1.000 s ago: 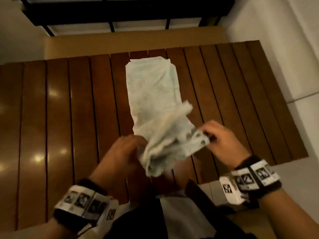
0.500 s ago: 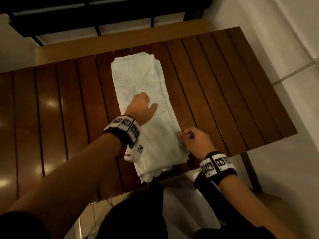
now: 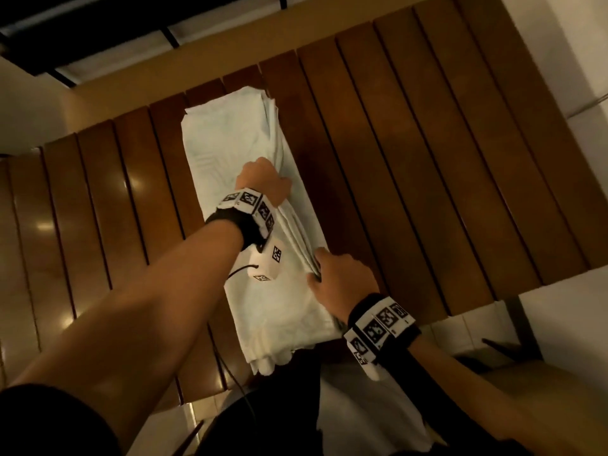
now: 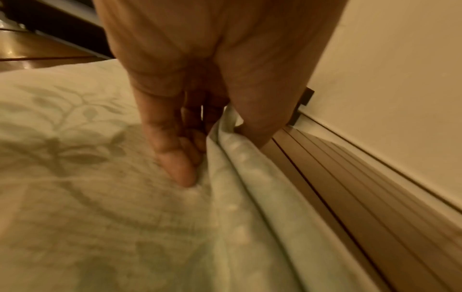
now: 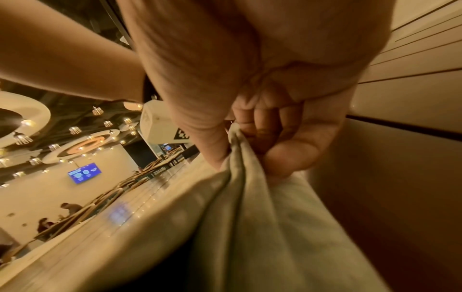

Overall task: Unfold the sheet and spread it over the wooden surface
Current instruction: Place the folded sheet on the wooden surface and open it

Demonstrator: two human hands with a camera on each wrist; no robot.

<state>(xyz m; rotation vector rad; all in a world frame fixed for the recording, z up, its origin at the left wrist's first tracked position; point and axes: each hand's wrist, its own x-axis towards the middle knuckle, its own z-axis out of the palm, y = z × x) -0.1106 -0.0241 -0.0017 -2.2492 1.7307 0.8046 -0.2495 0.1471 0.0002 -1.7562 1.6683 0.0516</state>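
Observation:
A pale green sheet (image 3: 227, 143) with a faint leaf pattern lies folded in a long strip across the slatted wooden table (image 3: 411, 153). My left hand (image 3: 263, 179) sits at the middle of the strip's right edge. In the left wrist view that hand (image 4: 220, 126) pinches the layered edge of the sheet (image 4: 75, 177) between thumb and fingers. My right hand (image 3: 339, 278) is nearer to me on the same edge. The right wrist view shows my right hand (image 5: 240, 150) gripping a bunched fold of the sheet (image 5: 262, 217). The strip's near end hangs over the table's front edge.
Bare wooden slats (image 3: 82, 225) lie to the left and right of the strip. A pale wall (image 3: 559, 44) runs along the table's right side, and a dark metal rail (image 3: 98, 28) stands beyond the far end. Other tables and seated people (image 5: 67, 209) show far off.
The crumpled near end has been laid flat on the table. My left hand reached forward onto the strip, then slid to its right edge and pinched it. My right hand keeps hold of that edge.

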